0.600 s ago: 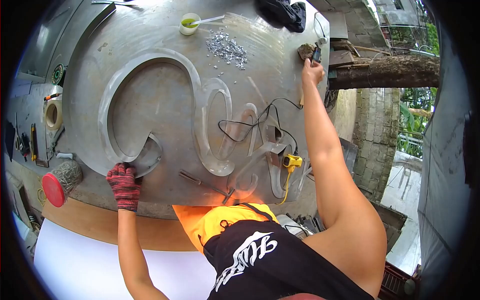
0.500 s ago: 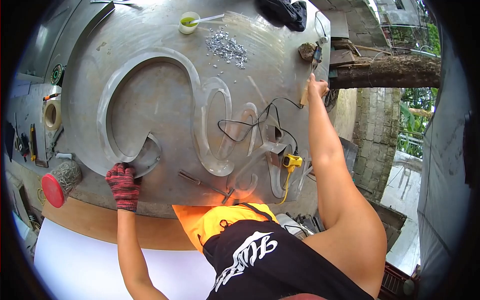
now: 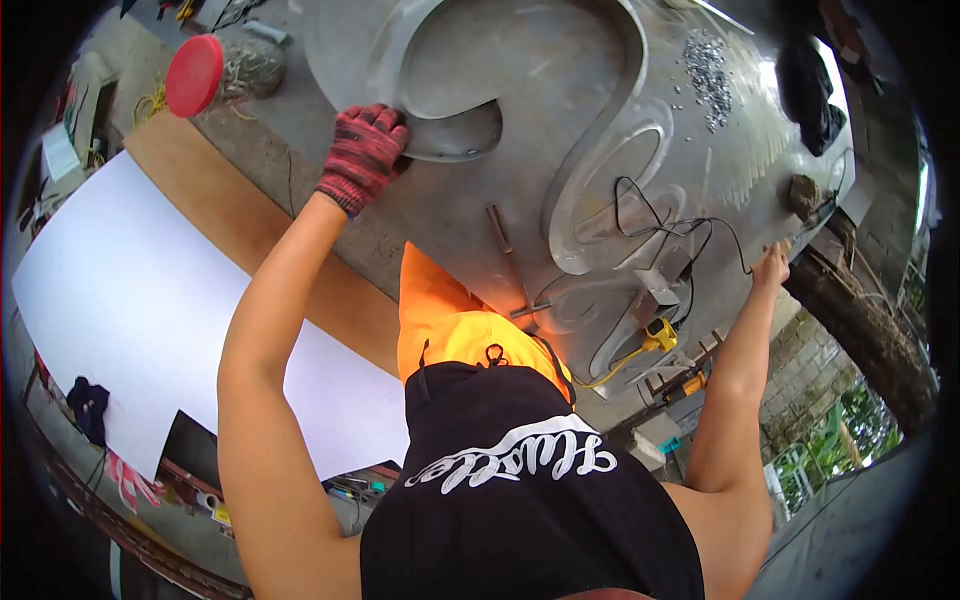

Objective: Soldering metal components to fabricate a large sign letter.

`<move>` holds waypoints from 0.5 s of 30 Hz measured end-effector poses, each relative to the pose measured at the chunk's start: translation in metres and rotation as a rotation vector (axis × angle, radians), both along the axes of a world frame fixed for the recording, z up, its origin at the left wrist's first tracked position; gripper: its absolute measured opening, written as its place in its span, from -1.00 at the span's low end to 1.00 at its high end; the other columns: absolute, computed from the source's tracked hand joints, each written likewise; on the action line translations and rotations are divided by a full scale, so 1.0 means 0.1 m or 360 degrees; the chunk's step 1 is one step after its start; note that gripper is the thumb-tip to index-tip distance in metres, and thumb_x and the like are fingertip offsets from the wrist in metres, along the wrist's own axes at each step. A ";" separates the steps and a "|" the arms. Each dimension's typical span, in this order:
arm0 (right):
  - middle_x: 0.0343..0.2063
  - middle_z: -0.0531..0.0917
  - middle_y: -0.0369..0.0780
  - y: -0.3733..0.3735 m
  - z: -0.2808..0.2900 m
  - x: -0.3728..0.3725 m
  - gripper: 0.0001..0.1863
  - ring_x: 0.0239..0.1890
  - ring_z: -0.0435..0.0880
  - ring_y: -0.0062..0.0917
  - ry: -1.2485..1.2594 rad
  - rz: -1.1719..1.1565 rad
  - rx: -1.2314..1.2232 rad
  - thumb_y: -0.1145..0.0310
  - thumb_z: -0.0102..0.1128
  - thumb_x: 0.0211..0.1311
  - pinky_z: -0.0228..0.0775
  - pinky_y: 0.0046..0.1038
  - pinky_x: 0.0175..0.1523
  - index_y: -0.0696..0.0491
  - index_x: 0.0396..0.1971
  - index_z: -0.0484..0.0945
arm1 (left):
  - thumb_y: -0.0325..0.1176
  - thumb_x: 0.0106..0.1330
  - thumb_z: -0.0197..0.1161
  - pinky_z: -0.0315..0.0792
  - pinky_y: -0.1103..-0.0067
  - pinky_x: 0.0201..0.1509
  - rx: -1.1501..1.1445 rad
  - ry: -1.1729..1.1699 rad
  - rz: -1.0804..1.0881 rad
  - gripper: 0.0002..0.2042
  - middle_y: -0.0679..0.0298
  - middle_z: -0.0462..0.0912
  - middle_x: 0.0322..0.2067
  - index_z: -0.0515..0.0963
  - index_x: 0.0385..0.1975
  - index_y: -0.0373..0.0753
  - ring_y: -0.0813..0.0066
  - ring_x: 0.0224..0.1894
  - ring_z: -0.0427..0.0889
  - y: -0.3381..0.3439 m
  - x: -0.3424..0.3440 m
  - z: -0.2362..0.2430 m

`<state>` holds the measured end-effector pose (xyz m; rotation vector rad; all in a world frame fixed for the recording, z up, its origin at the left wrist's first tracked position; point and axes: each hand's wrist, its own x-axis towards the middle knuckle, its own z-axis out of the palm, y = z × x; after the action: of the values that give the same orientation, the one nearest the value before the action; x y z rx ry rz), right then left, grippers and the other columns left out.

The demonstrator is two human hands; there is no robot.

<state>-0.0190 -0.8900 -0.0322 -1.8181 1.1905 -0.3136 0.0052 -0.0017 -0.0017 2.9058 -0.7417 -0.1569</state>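
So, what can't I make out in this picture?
All in the head view:
Left hand: its own knuckles hide its fingertips.
Right hand: small; its own back hides what, if anything, it grips.
Curved metal: its top is cut off by the upper edge.
Jar: contents too small and blurred to name.
White sheet: partly hidden by the left forearm.

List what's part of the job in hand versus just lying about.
Job in hand, likely:
curved metal shape, left hand at its hooked end
dark-handled tool, near right hand; whether gripped, unclear

Apparently just lying about:
red-lidded jar
black cloth
silver scraps
white sheet
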 end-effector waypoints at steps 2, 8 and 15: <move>-0.13 0.67 -0.16 -0.03 0.26 0.04 -0.57 -0.16 0.76 -0.32 -0.0115 0.0236 -0.0205 0.29 0.34 0.38 0.59 -0.29 -0.13 0.21 0.10 0.49 | -0.15 -0.07 0.46 0.37 0.18 0.17 0.0005 0.0020 0.0005 -0.64 0.25 0.65 -0.02 0.62 -0.24 -0.05 0.21 0.13 0.58 -0.03 0.01 -0.01; -0.02 0.65 -0.21 1.39 1.51 0.99 -0.54 0.05 0.70 -0.39 -0.0186 0.1092 -0.0375 0.22 0.31 0.44 0.52 -0.40 0.06 0.17 0.17 0.48 | -0.10 0.07 0.38 0.41 0.21 0.16 0.0108 -0.0008 0.0023 -0.69 0.29 0.66 -0.04 0.64 -0.21 -0.05 0.26 0.09 0.61 0.13 -0.13 0.07; -0.02 0.72 -0.21 3.35 2.46 1.48 -0.53 -0.04 0.68 -0.54 0.0090 0.2305 -0.0778 0.29 0.22 0.51 0.48 -0.48 0.14 0.07 0.34 0.47 | -0.12 0.10 0.32 0.42 0.24 0.05 0.0176 -0.0036 -0.0024 -0.77 0.30 0.65 -0.17 0.62 -0.31 -0.06 0.26 0.03 0.61 -0.02 0.00 0.06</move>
<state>0.1288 -0.5553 0.2142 -2.6110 -0.4150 0.3257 0.0050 -0.0042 0.0040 3.0116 -0.7827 -0.1722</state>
